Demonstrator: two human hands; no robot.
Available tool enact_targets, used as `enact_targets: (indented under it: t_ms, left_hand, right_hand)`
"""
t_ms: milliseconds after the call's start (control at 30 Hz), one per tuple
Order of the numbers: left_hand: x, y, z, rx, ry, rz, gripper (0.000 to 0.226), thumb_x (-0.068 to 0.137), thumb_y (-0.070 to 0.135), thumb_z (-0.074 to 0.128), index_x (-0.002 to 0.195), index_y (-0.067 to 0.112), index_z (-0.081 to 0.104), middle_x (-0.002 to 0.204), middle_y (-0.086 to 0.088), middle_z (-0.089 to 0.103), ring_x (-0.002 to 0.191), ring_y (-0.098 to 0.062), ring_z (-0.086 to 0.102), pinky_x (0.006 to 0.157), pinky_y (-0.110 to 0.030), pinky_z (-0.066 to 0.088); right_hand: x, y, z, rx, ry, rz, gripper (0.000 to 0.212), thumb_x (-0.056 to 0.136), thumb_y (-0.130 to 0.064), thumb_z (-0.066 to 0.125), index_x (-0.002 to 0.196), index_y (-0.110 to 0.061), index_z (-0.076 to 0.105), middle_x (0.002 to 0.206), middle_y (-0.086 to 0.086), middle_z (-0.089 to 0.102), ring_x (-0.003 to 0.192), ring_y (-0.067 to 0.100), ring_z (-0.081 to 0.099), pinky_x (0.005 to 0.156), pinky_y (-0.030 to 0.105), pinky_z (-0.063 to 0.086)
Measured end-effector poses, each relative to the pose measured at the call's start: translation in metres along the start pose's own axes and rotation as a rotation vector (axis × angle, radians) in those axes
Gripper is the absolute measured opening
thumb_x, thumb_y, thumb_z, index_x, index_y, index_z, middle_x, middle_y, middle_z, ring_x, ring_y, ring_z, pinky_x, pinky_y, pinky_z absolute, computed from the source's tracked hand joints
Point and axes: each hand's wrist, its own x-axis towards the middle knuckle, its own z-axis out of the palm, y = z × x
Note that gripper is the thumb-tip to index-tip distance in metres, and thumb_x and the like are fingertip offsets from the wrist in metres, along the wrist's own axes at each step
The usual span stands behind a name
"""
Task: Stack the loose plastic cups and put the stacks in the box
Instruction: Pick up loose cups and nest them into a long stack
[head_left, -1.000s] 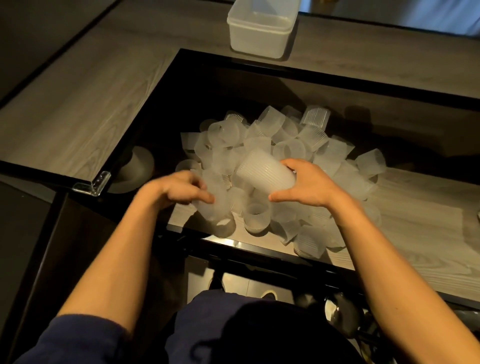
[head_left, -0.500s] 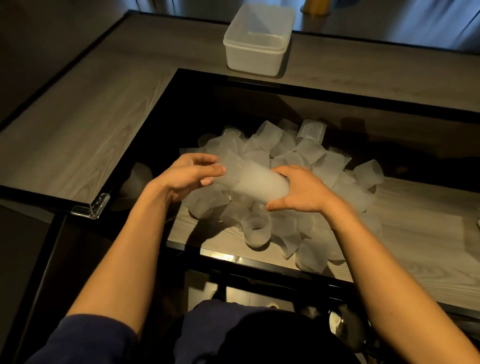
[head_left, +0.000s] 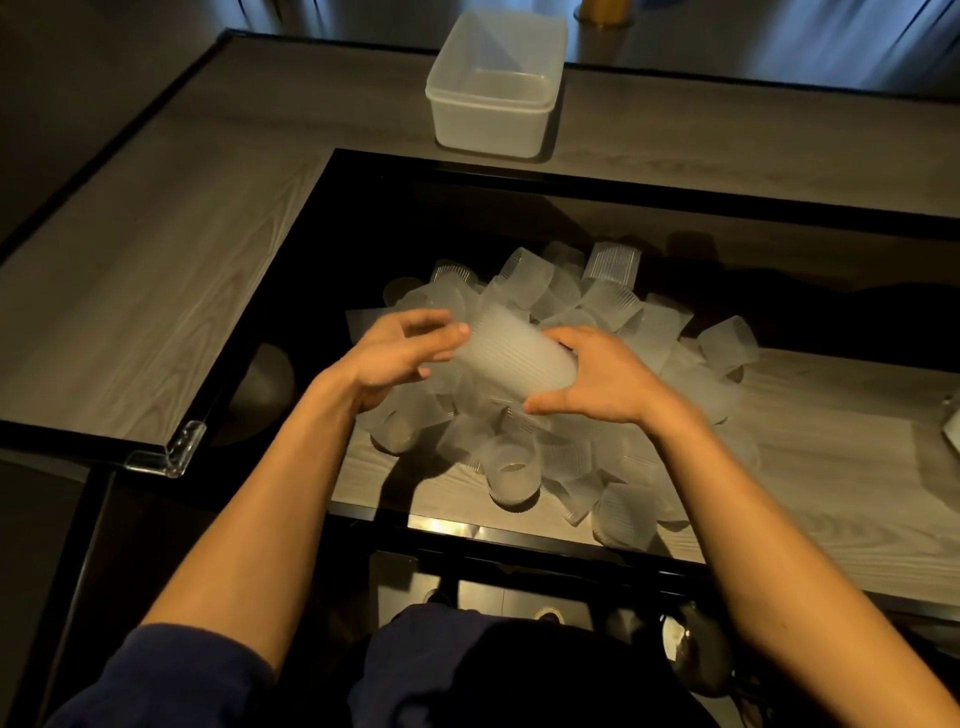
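A person's left hand (head_left: 395, 358) and right hand (head_left: 597, 389) grasp a stack of ribbed frosted cups (head_left: 514, 358) held sideways, fingers curled round each end. Just beneath the fingers lies the pile of loose cups (head_left: 608, 306). The plastic box (head_left: 488, 124) stands open well beyond the fingertips.

One translucent rectangular plastic box (head_left: 493, 98), one clear plastic corner guard (head_left: 166, 452), one grey wood-and-glass table (head_left: 156, 291). Frosted ribbed plastic cups (head_left: 613, 301) lie heaped, well over twenty, too overlapped to count exactly. Two hands, left hand (head_left: 400, 358) and right hand (head_left: 597, 384), grip one nested cup stack (head_left: 514, 358).
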Motion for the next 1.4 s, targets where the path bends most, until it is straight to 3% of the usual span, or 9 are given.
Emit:
enact_targets:
  t_ms: [67, 133, 200, 300, 400, 633, 933, 1167, 1400]
  left_hand:
    - [0.006, -0.009, -0.002, 0.002, 0.231, 0.07, 0.045, 0.087, 0.037, 0.076, 0.125, 0.017, 0.062, 0.11, 0.001, 0.067, 0.095, -0.008, 0.064, 0.077, -0.022, 0.047]
    - [0.013, -0.025, -0.005, 0.152, 0.35, 0.108, 0.031, 0.088, 0.025, 0.076, 0.113, 0.014, 0.062, 0.091, 0.0, 0.062, 0.081, -0.009, 0.06, 0.074, -0.023, 0.047]
    - [0.019, -0.045, -0.006, 0.354, 0.326, 0.093, 0.042, 0.084, 0.029, 0.08, 0.118, 0.013, 0.06, 0.097, -0.002, 0.06, 0.088, -0.017, 0.061, 0.08, -0.029, 0.05]
    - [0.027, -0.067, -0.006, 0.535, 0.308, 0.001, 0.079, 0.074, 0.053, 0.082, 0.137, 0.015, 0.051, 0.131, -0.008, 0.056, 0.115, -0.025, 0.058, 0.095, -0.038, 0.053]
    - [0.032, -0.07, 0.0, 0.515, 0.349, -0.036, 0.094, 0.07, 0.062, 0.082, 0.143, 0.014, 0.046, 0.141, -0.011, 0.051, 0.125, -0.03, 0.055, 0.1, -0.045, 0.052]
    - [0.052, -0.045, -0.007, 0.44, 0.469, 0.03, 0.104, 0.072, 0.056, 0.083, 0.152, 0.011, 0.034, 0.152, -0.015, 0.042, 0.137, -0.034, 0.044, 0.107, -0.045, 0.046]
    - [0.088, -0.024, -0.006, 0.518, 0.445, -0.033, 0.096, 0.077, 0.057, 0.078, 0.152, 0.015, 0.035, 0.149, -0.015, 0.048, 0.135, -0.037, 0.048, 0.105, -0.048, 0.048]
    - [0.093, -0.018, -0.01, 0.616, 0.463, -0.002, 0.083, 0.08, 0.05, 0.079, 0.145, 0.016, 0.041, 0.132, -0.012, 0.061, 0.121, -0.034, 0.059, 0.099, -0.049, 0.051]
    - [0.087, -0.011, -0.016, 0.537, 0.464, 0.041, 0.078, 0.08, 0.043, 0.079, 0.144, 0.015, 0.045, 0.129, -0.009, 0.063, 0.114, -0.03, 0.063, 0.095, -0.046, 0.055]
  right_hand:
    - [-0.002, 0.004, 0.0, 0.027, 0.031, 0.033, 0.088, 0.053, -0.077, 0.072, 0.129, -0.033, 0.058, 0.117, -0.012, 0.057, 0.105, 0.012, 0.053, 0.088, 0.041, 0.052]
    - [-0.004, 0.009, 0.001, 0.031, 0.039, 0.046, 0.087, 0.055, -0.075, 0.073, 0.129, -0.032, 0.058, 0.117, -0.011, 0.058, 0.104, 0.013, 0.054, 0.085, 0.038, 0.052]
    - [-0.006, 0.012, 0.0, 0.037, 0.046, 0.059, 0.084, 0.059, -0.07, 0.078, 0.13, -0.03, 0.058, 0.118, -0.009, 0.057, 0.104, 0.014, 0.054, 0.084, 0.038, 0.052]
    - [-0.01, 0.014, 0.0, 0.055, 0.071, 0.067, 0.077, 0.066, -0.056, 0.086, 0.131, -0.026, 0.059, 0.118, -0.008, 0.058, 0.104, 0.013, 0.054, 0.085, 0.036, 0.052]
    - [-0.014, 0.014, -0.002, 0.079, 0.088, 0.064, 0.073, 0.068, -0.052, 0.088, 0.129, -0.024, 0.06, 0.118, -0.007, 0.058, 0.104, 0.014, 0.055, 0.083, 0.033, 0.051]
    - [-0.021, 0.016, -0.008, 0.119, 0.13, 0.068, 0.073, 0.067, -0.053, 0.089, 0.128, -0.025, 0.061, 0.117, -0.005, 0.06, 0.103, 0.015, 0.056, 0.08, 0.03, 0.05]
    - [-0.023, 0.022, -0.008, 0.115, 0.159, 0.101, 0.074, 0.066, -0.059, 0.087, 0.127, -0.026, 0.06, 0.117, -0.007, 0.059, 0.103, 0.013, 0.055, 0.081, 0.031, 0.051]
    - [-0.024, 0.02, -0.013, 0.136, 0.179, 0.113, 0.073, 0.069, -0.053, 0.088, 0.129, -0.023, 0.059, 0.12, -0.004, 0.06, 0.106, 0.015, 0.055, 0.084, 0.033, 0.052]
    - [-0.02, 0.013, -0.012, 0.154, 0.186, 0.102, 0.071, 0.069, -0.05, 0.089, 0.128, -0.024, 0.059, 0.117, -0.007, 0.058, 0.104, 0.013, 0.054, 0.075, 0.023, 0.044]
